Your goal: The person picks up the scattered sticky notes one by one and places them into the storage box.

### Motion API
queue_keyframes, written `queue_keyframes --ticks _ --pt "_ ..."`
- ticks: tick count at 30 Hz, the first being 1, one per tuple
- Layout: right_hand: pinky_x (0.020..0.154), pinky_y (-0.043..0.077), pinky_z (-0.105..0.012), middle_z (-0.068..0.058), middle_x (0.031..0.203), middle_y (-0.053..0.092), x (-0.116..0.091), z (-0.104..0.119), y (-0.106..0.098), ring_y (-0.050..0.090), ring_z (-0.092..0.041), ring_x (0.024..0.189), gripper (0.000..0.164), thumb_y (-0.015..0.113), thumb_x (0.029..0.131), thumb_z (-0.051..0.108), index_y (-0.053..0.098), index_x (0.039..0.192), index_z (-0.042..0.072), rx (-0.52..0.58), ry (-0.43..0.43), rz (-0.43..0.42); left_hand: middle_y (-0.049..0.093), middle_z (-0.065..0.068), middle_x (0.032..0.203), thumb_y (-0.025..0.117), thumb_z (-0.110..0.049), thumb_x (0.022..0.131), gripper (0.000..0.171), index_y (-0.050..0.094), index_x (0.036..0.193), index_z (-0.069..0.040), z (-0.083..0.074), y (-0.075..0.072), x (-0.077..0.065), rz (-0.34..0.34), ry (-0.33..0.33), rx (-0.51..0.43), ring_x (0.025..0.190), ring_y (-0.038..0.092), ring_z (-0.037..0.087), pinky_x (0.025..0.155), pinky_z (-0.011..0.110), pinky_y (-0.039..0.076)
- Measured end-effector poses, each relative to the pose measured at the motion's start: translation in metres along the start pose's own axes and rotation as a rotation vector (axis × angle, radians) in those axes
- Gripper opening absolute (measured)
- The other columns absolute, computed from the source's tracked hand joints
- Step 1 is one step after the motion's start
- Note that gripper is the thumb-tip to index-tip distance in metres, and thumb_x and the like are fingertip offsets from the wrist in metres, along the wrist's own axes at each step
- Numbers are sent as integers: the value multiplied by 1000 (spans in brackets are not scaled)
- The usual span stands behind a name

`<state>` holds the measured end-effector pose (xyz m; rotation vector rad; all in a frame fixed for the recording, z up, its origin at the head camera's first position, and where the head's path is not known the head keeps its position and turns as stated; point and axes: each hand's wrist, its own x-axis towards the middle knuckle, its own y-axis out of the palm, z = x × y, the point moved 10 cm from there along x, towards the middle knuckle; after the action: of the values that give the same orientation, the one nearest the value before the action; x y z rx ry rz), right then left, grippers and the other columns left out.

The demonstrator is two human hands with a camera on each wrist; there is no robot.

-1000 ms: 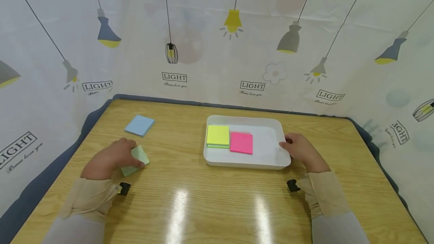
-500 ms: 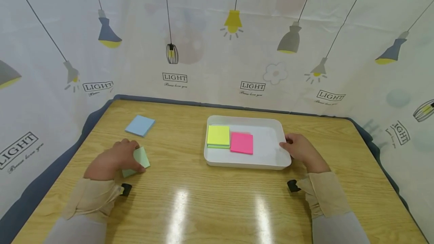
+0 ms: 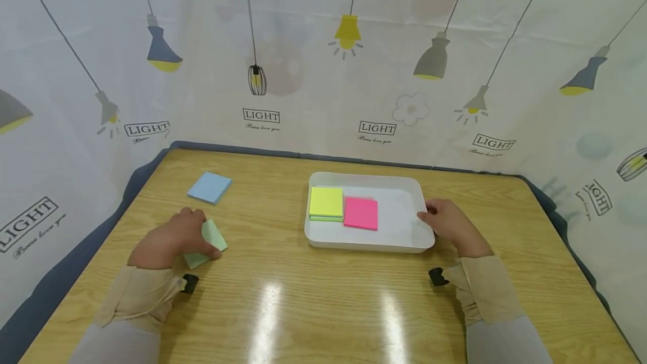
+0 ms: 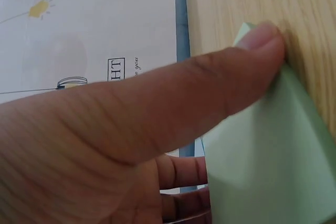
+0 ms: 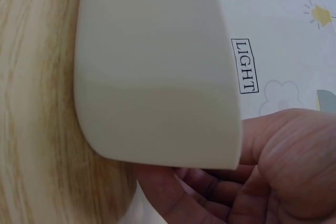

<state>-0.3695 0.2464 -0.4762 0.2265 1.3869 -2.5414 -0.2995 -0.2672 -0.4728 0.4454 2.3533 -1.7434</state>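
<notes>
A pale green sticky note pad [image 3: 214, 234] is held between the thumb and fingers of my left hand [image 3: 174, 237] at the table's left. In the left wrist view the thumb lies across one edge of the pad [image 4: 262, 166], with the fingers on its far side. My right hand [image 3: 450, 223] grips the right end of a white tray [image 3: 404, 242], thumb over the rim. Inside the tray's left half sit a yellow pad [image 3: 326, 201] on top of green ones and a pink pad [image 3: 361, 213] beside it. The right wrist view shows the tray's outer wall [image 5: 157, 77] up close.
A light blue sticky note pad [image 3: 209, 187] lies on the wooden table [image 3: 263, 201] beyond my left hand. A printed fabric backdrop [image 3: 313, 100] stands along the table's back and side edges.
My left hand and the pale green pad have shifted slightly to the right, and the pad has turned a little. The right hand and tray stay as they were.
</notes>
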Motion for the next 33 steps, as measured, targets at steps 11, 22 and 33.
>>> queue_keyframes --ticks 11,22,33 --pt "81 46 -44 -21 112 57 -1 2 0 50 -28 93 43 50 94 25 50 124 -6 13 4 4 58 25 108 77 -39 70 81 42 122 12 -7 3 -3 83 15 -45 89 53 29 78 47 47" --pt "81 46 -44 -22 112 57 -1 2 1 50 -27 93 43 51 94 25 50 124 -7 11 -11 -5 60 13 95 69 -22 80 39 54 107 1 -18 -8 -4 18 92 -35 77 50 21 66 38 45" --pt "75 45 -39 -21 110 57 -2 3 1 50 -27 89 41 50 95 24 51 123 -6 39 -33 -5 59 5 84 60 -20 88 19 57 99 -5 -39 -23 -13 -25 146 -16 70 48 17 63 35 41"
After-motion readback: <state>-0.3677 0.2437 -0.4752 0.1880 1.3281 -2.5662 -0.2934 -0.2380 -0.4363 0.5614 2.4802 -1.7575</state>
